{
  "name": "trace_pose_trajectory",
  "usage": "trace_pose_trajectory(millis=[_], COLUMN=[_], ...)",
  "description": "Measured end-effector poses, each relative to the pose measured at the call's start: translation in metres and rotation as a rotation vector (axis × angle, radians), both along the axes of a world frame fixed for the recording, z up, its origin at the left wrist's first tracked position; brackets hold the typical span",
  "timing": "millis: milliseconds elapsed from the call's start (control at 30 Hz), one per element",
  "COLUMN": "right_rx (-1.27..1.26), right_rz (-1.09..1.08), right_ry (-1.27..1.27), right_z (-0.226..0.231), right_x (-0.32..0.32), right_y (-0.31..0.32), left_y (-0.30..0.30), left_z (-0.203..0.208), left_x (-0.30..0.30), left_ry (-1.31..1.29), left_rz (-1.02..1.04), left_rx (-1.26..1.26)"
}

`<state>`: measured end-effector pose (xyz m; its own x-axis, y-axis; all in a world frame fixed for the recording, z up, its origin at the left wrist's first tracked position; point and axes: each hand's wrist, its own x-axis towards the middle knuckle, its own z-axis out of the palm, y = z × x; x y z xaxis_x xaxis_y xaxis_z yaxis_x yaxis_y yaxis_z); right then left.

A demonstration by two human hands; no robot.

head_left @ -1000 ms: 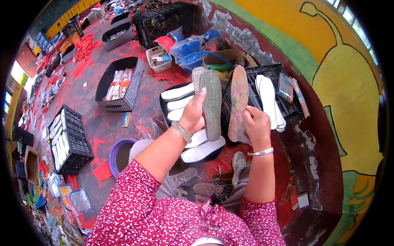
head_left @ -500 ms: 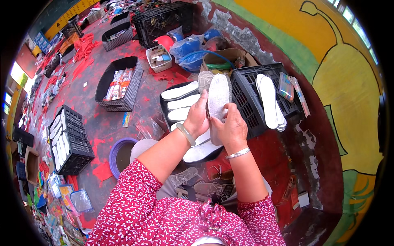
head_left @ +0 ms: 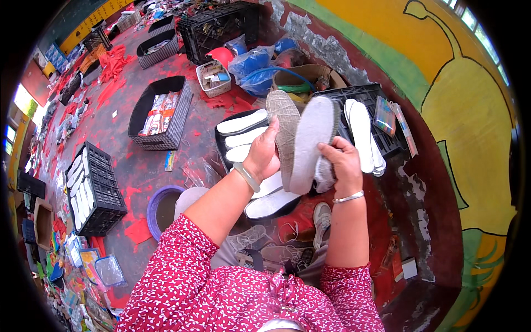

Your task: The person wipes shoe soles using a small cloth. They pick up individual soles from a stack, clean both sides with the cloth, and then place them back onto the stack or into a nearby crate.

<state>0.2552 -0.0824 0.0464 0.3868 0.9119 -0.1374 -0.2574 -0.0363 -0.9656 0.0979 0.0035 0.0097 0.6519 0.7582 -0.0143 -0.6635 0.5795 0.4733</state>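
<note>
My left hand (head_left: 263, 157) grips a brownish, woven-looking insole (head_left: 284, 124) by its edge, thumb on top. Beside it, my right hand (head_left: 344, 164) pinches a pale grey insole (head_left: 313, 133) near its lower right edge. The pale insole overlaps the brown one at the lower end. Under my right fingers hangs a grey, ribbed or fuzzy bit (head_left: 324, 174) that I cannot make out. Below my hands, white insoles (head_left: 271, 204) lie in a dark tray, partly hidden by my arms and the held pair.
White insoles (head_left: 360, 135) lie on an upturned black crate (head_left: 381, 94) at right, against the wall. A patterned bin (head_left: 180, 124) holds packets. At left stand a purple-rimmed basin (head_left: 155, 218) and a black crate (head_left: 108, 196) of white insoles. Plastic bags (head_left: 251, 63) lie beyond.
My right hand has moved right, drawing the pale insole away from the brown one. The two insoles, stacked before, now fan apart. My left hand has barely moved.
</note>
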Motion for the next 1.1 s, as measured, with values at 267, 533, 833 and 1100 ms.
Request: trace_pose_trajectory(millis=[267,533,833,1100], right_rx=[0.120,0.086,0.094,0.023], right_rz=[-0.135,-0.096,-0.055,-0.041], right_ry=[-0.023,0.015,0.002,-0.064], right_z=[0.020,0.015,0.021,0.020], right_x=[0.062,0.068,0.066,0.065], right_y=[-0.031,-0.032,-0.036,-0.037], left_y=[0.015,0.012,0.009,0.007], left_z=[0.008,0.007,0.007,0.007], left_x=[-0.015,-0.014,-0.010,-0.008], left_ry=[0.073,0.095,0.093,0.089], left_rz=[-0.076,-0.167,-0.204,-0.204], left_rx=[0.073,0.050,0.067,0.058])
